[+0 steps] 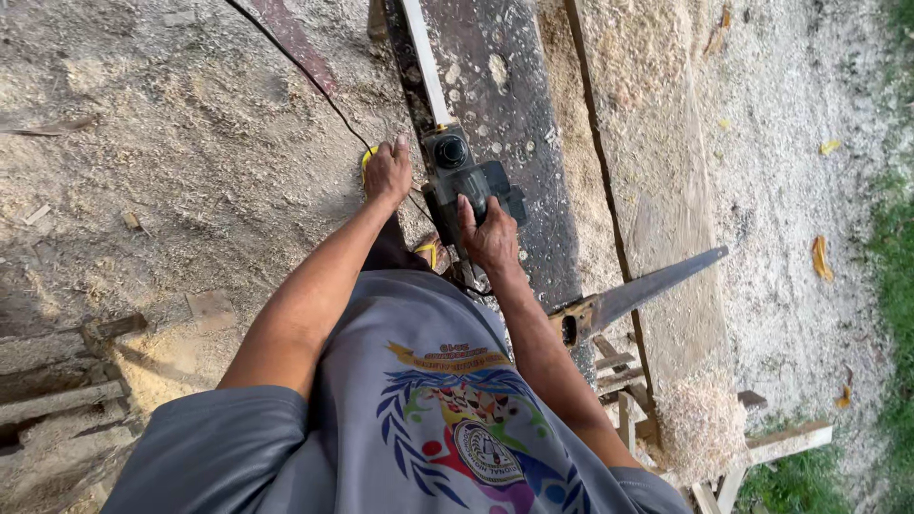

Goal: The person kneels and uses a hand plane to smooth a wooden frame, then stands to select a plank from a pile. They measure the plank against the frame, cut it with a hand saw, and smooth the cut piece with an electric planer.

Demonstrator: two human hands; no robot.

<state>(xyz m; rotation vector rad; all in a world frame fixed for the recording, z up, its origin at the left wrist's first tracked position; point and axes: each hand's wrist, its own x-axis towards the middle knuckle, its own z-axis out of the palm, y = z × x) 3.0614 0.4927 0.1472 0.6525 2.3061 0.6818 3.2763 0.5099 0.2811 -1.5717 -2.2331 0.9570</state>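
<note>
I see the black electric planer sitting flat on the dark plank, its front knob up, shavings scattered around.

Grey short-sleeved shirt with a multicoloured round crest, bare forearms, yellow-strapped sandal

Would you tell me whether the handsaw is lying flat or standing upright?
Lying flat: the handsaw rests blade-sideways on the sawdust-covered plank.

Both hands, the left hand and the right hand, gripped a dark electric planer on a dark plank, near a handsaw.
</note>
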